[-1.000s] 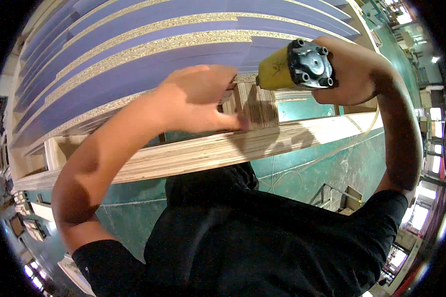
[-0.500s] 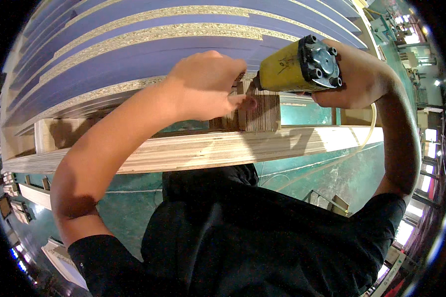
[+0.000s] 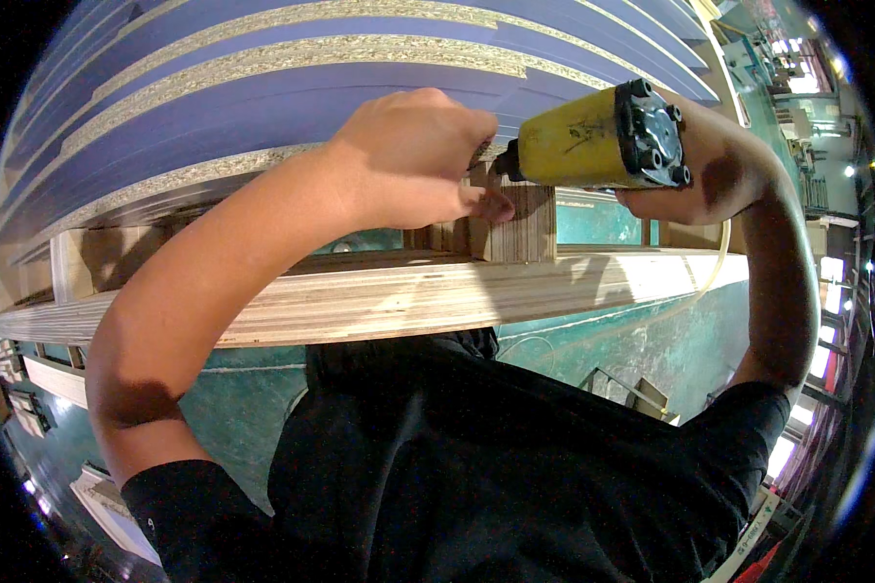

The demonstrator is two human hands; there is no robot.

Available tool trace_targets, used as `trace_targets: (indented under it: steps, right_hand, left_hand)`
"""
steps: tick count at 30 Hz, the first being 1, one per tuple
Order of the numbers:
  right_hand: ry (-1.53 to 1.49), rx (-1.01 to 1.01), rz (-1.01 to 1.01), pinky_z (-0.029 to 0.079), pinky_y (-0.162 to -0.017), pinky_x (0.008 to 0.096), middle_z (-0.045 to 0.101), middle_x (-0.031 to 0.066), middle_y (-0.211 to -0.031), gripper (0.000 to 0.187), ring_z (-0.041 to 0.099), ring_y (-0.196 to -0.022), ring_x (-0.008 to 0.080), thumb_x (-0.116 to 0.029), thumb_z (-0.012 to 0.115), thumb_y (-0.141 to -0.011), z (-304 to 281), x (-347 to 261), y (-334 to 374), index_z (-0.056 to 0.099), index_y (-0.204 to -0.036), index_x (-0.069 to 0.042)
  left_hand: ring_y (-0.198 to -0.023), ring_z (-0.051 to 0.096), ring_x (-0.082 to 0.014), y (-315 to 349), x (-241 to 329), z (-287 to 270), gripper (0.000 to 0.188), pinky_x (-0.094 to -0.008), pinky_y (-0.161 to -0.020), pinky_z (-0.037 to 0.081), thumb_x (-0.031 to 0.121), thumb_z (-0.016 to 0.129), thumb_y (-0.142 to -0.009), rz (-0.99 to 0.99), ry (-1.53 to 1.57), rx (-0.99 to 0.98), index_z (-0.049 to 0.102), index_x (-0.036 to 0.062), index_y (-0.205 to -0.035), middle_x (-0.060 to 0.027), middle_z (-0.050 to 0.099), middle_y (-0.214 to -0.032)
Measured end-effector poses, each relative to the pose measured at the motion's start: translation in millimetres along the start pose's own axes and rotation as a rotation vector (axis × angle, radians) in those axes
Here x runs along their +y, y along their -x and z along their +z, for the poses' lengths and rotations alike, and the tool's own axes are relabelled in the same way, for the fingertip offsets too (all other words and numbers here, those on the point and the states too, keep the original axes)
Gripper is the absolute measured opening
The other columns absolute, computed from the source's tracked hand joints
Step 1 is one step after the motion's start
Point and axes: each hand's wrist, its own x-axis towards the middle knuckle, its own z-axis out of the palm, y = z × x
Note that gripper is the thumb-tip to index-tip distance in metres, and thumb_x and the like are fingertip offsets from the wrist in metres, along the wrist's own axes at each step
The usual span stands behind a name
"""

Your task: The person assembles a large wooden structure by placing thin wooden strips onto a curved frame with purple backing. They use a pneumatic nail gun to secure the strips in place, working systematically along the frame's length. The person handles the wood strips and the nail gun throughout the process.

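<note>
My right hand point(image 3: 702, 167) is wrapped round a yellow nail gun point(image 3: 574, 141) with a black end cap, its handle mostly hidden. The gun lies tilted on its side, its black nose pointing left, right by the fingers of my left hand point(image 3: 413, 160). My left hand is closed on a short plywood block point(image 3: 525, 223), thumb on its near side and fingers curled over behind. That block stands against the inner side of a long laminated wooden rail point(image 3: 360, 301). Where the nose meets the wood is hard to make out.
Blue-faced particleboard panels point(image 3: 292, 107) stand in rows beyond the rail. A pale air hose point(image 3: 717, 257) hangs below my right hand. More wooden blocks point(image 3: 73, 264) sit along the frame at left. Green floor point(image 3: 248, 408) shows below.
The nail gun and my right hand have shifted slightly right and down in the view. My left hand keeps its hold on the block. The whole view has moved a little.
</note>
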Motion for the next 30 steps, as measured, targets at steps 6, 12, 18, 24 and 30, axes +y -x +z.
trace_targets:
  steps: [6,12,18,24,30]
  right_hand:
    - [0.006,-0.092,0.156,0.054,-0.089,0.0323,0.071,0.0099,-0.108,0.049,0.065,-0.097,0.0173,-0.008,0.075,-0.079,-8.5,-11.7,-11.4,0.057,-0.125,-0.001]
    - [-0.026,-0.067,-0.022,0.055,-0.093,0.0319,0.071,0.0097,-0.111,0.057,0.067,-0.103,0.0161,-0.005,0.077,-0.078,-6.3,7.3,-3.5,0.053,-0.13,-0.001]
    - [-0.001,-0.073,-0.045,0.054,-0.095,0.0326,0.07,0.0103,-0.114,0.062,0.066,-0.106,0.018,-0.006,0.08,-0.077,-8.6,11.5,0.1,0.052,-0.133,-0.002]
    - [0.241,-0.001,0.013,0.056,-0.081,0.0342,0.07,0.0119,-0.104,0.063,0.069,-0.092,0.0218,-0.016,0.089,-0.07,-6.3,0.4,9.0,0.057,-0.122,-0.001]
    - [0.128,-0.126,0.032,0.056,-0.079,0.0335,0.071,0.0112,-0.101,0.062,0.069,-0.09,0.0217,-0.015,0.09,-0.069,-12.0,8.3,6.9,0.057,-0.12,-0.001]
  left_hand:
    - [-0.081,0.07,-0.0384,0.6,-2.7,2.2,0.054,-0.0458,-0.07,0.055,0.055,0.082,-0.075,0.023,-0.002,0.039,0.07,0.0088,-0.101,-0.0166,0.071,-0.085]
    - [-0.082,0.071,-0.0376,-0.6,-0.4,2.3,0.055,-0.046,-0.072,0.056,0.055,0.082,-0.077,0.018,0.013,0.021,0.071,0.0063,-0.099,-0.0162,0.071,-0.083]
    - [-0.081,0.072,-0.0361,0.1,2.0,1.4,0.058,-0.0453,-0.071,0.056,0.056,0.081,-0.077,0.031,0.028,0.045,0.069,0.0018,-0.094,-0.0169,0.071,-0.08]
    - [-0.079,0.068,-0.0415,-0.2,-0.7,-0.2,0.055,-0.0477,-0.066,0.052,0.051,0.085,-0.075,0.018,0.046,0.001,0.065,0.0031,-0.092,-0.0205,0.068,-0.08]
    - [-0.08,0.067,-0.0427,0.7,-0.1,1.6,0.052,-0.0477,-0.067,0.051,0.044,0.087,-0.075,0.015,0.03,0.032,0.063,0.0019,-0.092,-0.021,0.067,-0.08]
